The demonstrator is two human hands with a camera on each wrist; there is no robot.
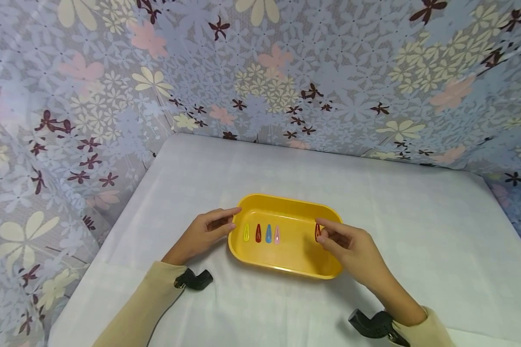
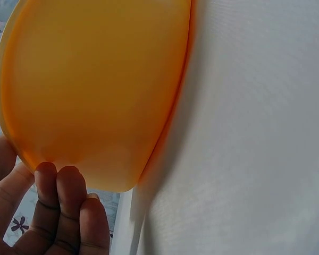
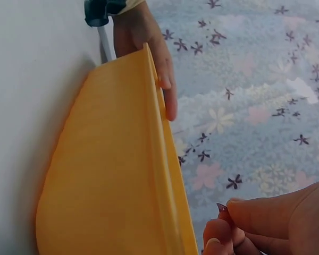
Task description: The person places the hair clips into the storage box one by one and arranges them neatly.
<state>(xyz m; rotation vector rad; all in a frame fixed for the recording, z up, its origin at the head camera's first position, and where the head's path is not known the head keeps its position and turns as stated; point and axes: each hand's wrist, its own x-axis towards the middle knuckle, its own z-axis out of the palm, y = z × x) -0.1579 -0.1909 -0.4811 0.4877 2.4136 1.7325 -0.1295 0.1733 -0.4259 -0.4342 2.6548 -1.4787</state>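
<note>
A yellow tray (image 1: 286, 262) with raised walls sits on the white-covered table. Inside it, toward the left, lie a yellow hair clip (image 1: 246, 233), a red hair clip (image 1: 258, 233), a blue hair clip (image 1: 268, 233) and a pink hair clip (image 1: 277, 234), side by side in a row. My left hand (image 1: 206, 233) holds the tray's left end, fingertips against the outer wall in the left wrist view. Over the tray's right end, my right hand (image 1: 351, 246) pinches another red hair clip (image 1: 317, 232) between thumb and fingers. Only the tip of this clip (image 3: 222, 207) shows in the right wrist view.
White cloth (image 1: 417, 217) covers the table around the tray. Floral fabric (image 1: 260, 72) hangs along the back and the left side. A black wrist camera (image 1: 195, 279) is strapped on the left wrist and another black wrist camera (image 1: 371, 324) on the right.
</note>
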